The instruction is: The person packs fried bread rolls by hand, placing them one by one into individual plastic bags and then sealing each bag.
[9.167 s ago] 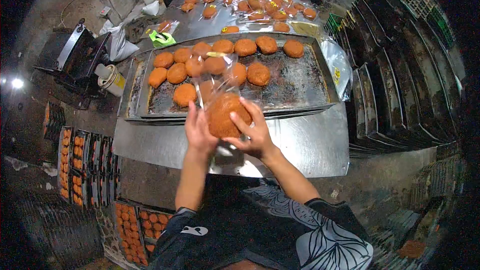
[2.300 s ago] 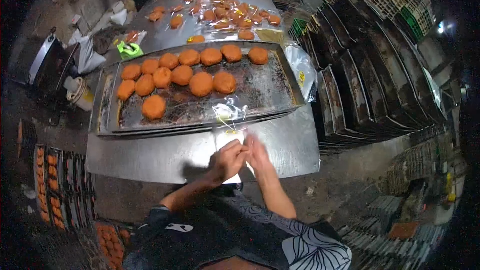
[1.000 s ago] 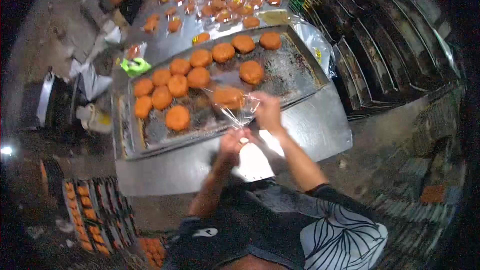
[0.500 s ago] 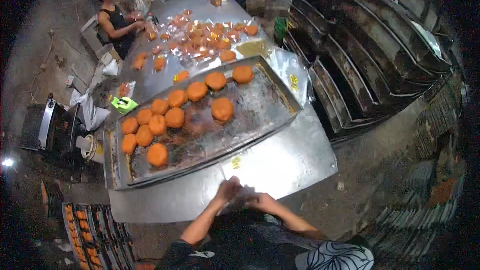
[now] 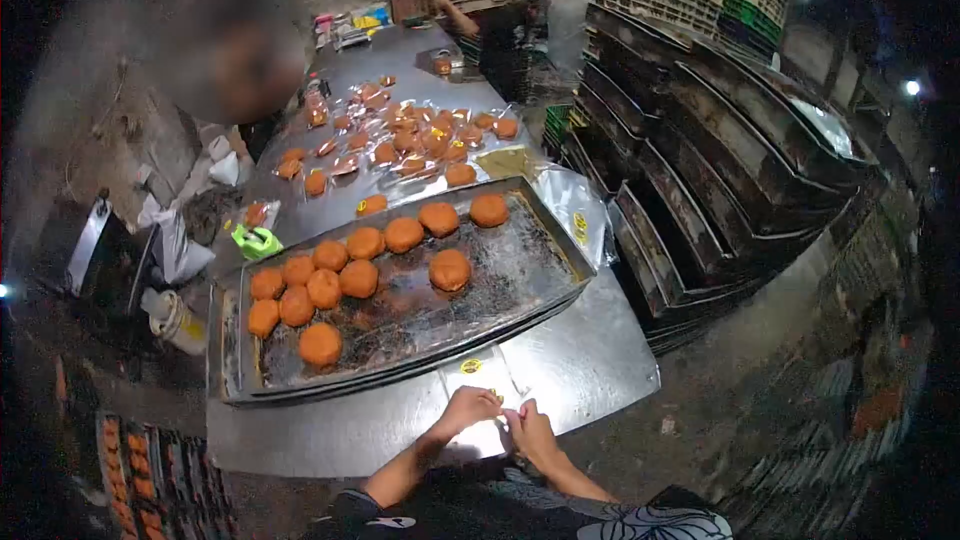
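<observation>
My left hand (image 5: 468, 410) and my right hand (image 5: 534, 434) meet just above the near edge of the metal table, fingertips pinched close together. Whatever sits between the fingers is too small to make out. Just beyond them lies a clear plastic bag with a yellow label (image 5: 471, 366), flat on the tabletop (image 5: 340, 435). Past it, a dark baking tray (image 5: 400, 380) holds several round orange-brown buns; one bun (image 5: 320, 344) rests at the near left and another (image 5: 449, 270) stands apart on the right.
Many bagged buns (image 5: 425, 135) cover the table beyond the tray. Clear plastic bags (image 5: 575, 205) lie at the tray's right, a green tape dispenser (image 5: 256, 241) at its left. Stacked trays (image 5: 700, 170) rise on the right. One person (image 5: 240, 65) is at left, another (image 5: 505, 40) at the far end.
The view has tilted up, so the table and tray sit lower in frame. My hands have moved slightly forward over the table, fingertips now more plainly together. The far person shows more fully.
</observation>
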The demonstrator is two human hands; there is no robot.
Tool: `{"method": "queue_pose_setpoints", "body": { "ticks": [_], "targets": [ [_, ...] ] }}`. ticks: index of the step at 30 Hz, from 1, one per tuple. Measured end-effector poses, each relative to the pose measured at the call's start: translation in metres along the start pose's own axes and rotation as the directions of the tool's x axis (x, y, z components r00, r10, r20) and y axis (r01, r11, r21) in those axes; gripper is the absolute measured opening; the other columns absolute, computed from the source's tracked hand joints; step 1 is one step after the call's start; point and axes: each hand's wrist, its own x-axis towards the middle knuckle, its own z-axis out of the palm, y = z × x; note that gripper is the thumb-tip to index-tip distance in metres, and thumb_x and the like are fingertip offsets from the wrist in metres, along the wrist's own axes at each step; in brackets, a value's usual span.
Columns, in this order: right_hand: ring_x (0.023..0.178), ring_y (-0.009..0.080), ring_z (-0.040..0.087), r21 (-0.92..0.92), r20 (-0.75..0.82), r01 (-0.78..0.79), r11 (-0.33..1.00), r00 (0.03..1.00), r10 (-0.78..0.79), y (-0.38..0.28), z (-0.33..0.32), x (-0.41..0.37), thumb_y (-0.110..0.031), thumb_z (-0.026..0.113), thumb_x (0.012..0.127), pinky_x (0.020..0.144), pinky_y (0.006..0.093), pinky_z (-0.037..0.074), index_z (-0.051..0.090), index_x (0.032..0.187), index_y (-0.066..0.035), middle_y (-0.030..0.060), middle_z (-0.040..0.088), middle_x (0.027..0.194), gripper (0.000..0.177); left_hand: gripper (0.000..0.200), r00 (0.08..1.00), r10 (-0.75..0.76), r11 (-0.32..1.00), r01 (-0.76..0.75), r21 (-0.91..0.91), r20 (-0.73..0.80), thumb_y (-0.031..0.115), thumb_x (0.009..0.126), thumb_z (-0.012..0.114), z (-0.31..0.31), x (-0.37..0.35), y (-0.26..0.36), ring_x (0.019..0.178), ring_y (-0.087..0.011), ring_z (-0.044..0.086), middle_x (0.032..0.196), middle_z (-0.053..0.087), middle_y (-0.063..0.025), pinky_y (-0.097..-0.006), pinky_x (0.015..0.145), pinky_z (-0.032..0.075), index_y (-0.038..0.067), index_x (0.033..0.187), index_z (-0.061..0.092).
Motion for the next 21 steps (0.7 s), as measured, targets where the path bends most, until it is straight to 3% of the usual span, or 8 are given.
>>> {"method": "queue_pose_setpoints", "body": {
  "ticks": [2, 5, 7, 9, 11, 13, 14, 21],
  "targets": [
    [0.057, 0.0413, 0.053, -0.084, -0.036, 0.133, 0.988, 0.99, -0.136, -0.004, 0.012, 0.001, -0.016, 0.043, 0.084, 0.048, 0.0453, 0.04, 0.039, 0.083, -0.001, 0.0239, 0.052, 0.059, 0.015, 0.014, 0.989, 0.148, 0.902, -0.128, 0.412, -0.018, 0.006, 0.075, 0.058, 0.005, -0.009, 0.009, 0.067, -0.012, 0.058, 0.074, 0.062, -0.0087, -0.023, 0.062, 0.047, -0.004, 0.083, 0.06],
    [0.049, 0.0343, 0.055, -0.095, -0.047, 0.175, 0.98, 0.983, -0.18, -0.016, 0.015, 0.01, -0.01, 0.041, 0.083, 0.043, 0.0407, 0.041, 0.046, 0.089, 0.0, 0.0225, 0.053, 0.057, 0.012, 0.016, 0.947, 0.167, 0.944, -0.072, 0.322, -0.276, 0.012, 0.073, 0.06, -0.011, -0.009, 0.007, 0.063, -0.0119, 0.056, 0.072, 0.062, -0.0081, -0.0259, 0.058, 0.045, 0.0, 0.084, 0.062],
    [0.044, 0.0224, 0.055, 0.322, 0.185, -0.17, 0.931, 0.976, 0.114, -0.05, 0.01, 0.02, -0.007, 0.04, 0.082, 0.039, 0.0332, 0.042, 0.05, 0.091, -0.001, 0.0148, 0.056, 0.056, 0.015, 0.017, 0.751, 0.458, 0.869, -0.266, 0.417, -0.475, 0.016, 0.074, 0.061, -0.011, -0.018, 0.031, 0.064, -0.0137, 0.057, 0.073, 0.061, -0.0086, -0.0266, 0.058, 0.044, 0.002, 0.083, 0.063],
    [0.044, 0.0197, 0.055, 0.315, 0.182, 0.022, 0.949, 0.98, -0.083, -0.051, 0.014, 0.05, -0.01, 0.043, 0.083, 0.042, 0.0361, 0.043, 0.044, 0.091, -0.003, 0.0126, 0.059, 0.058, 0.011, 0.021, 0.723, 0.502, 0.835, -0.264, 0.483, -0.474, 0.018, 0.073, 0.061, -0.009, -0.037, 0.066, 0.066, -0.017, 0.057, 0.073, 0.061, -0.0107, -0.027, 0.059, 0.043, 0.0, 0.085, 0.062],
    [0.048, 0.0276, 0.056, 0.339, 0.037, 0.142, 0.93, 0.986, -0.164, -0.102, 0.001, 0.052, -0.013, 0.042, 0.084, 0.044, 0.0384, 0.042, 0.038, 0.092, -0.002, 0.0152, 0.057, 0.058, 0.014, 0.023, 0.471, 0.661, 0.747, -0.338, 0.573, -0.584, 0.015, 0.073, 0.062, -0.034, -0.022, 0.05, 0.069, -0.0161, 0.057, 0.076, 0.061, -0.0103, -0.0255, 0.062, 0.044, -0.003, 0.087, 0.06],
    [0.05, 0.0323, 0.055, 0.187, 0.043, 0.251, 0.95, 0.964, -0.263, -0.109, 0.01, 0.052, -0.015, 0.041, 0.085, 0.045, 0.0408, 0.042, 0.035, 0.093, -0.003, 0.0165, 0.055, 0.057, 0.016, 0.025, 0.914, 0.189, 0.968, -0.235, -0.089, -0.359, 0.012, 0.072, 0.063, -0.056, -0.05, 0.083, 0.073, -0.0145, 0.056, 0.08, 0.061, -0.009, -0.0246, 0.064, 0.044, -0.005, 0.089, 0.058],
    [0.053, 0.037, 0.054, 0.027, 0.059, 0.368, 0.929, 0.927, -0.369, -0.109, 0.015, 0.048, -0.017, 0.04, 0.086, 0.046, 0.0433, 0.041, 0.032, 0.094, -0.003, 0.0178, 0.053, 0.057, 0.018, 0.022, 0.985, 0.083, 0.991, -0.098, -0.089, -0.153, 0.009, 0.072, 0.063, -0.065, -0.057, 0.087, 0.075, -0.0111, 0.055, 0.081, 0.06, -0.0062, -0.0235, 0.065, 0.044, -0.005, 0.088, 0.059],
    [0.051, 0.0387, 0.052, -0.115, 0.046, 0.281, 0.953, 0.96, -0.277, -0.096, 0.047, 0.018, -0.013, 0.041, 0.086, 0.046, 0.0414, 0.041, 0.04, 0.088, -0.001, 0.0173, 0.049, 0.055, 0.012, 0.01, 0.844, 0.305, 0.951, -0.291, 0.1, -0.441, 0.006, 0.07, 0.061, -0.063, -0.066, 0.072, 0.065, -0.0111, 0.056, 0.071, 0.061, -0.0072, -0.0242, 0.063, 0.044, -0.003, 0.075, 0.062]
  ]
}}
